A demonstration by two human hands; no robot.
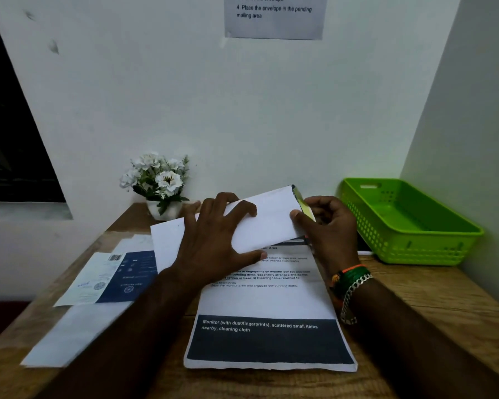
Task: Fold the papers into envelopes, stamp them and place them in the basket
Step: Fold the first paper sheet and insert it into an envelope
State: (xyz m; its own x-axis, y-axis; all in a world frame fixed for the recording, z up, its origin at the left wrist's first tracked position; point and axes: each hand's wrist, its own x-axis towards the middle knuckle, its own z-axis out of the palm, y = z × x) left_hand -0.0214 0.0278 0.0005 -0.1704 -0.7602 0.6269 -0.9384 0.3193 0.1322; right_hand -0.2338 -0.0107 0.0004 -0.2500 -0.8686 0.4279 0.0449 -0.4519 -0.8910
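Paper [267,300] reading "Monitor (with dust/fingerprints)": left hand [213,240] flat, right hand [326,226] pinching fold.

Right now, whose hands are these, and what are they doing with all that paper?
This is one picture from a small camera worn on a person's head, so you look down at their own two hands. No machine is here.

The left hand lies flat, pressing down a folded white paper. The right hand, with bracelets on its wrist, pinches that paper's right edge, as if shaping it into an envelope.

Under it, on the wooden table, lies a printed sheet with a dark band. To the left are a blue and white leaflet and more white paper. At the back stands a pot of white flowers. The green basket on the right looks empty, waiting for finished envelopes.
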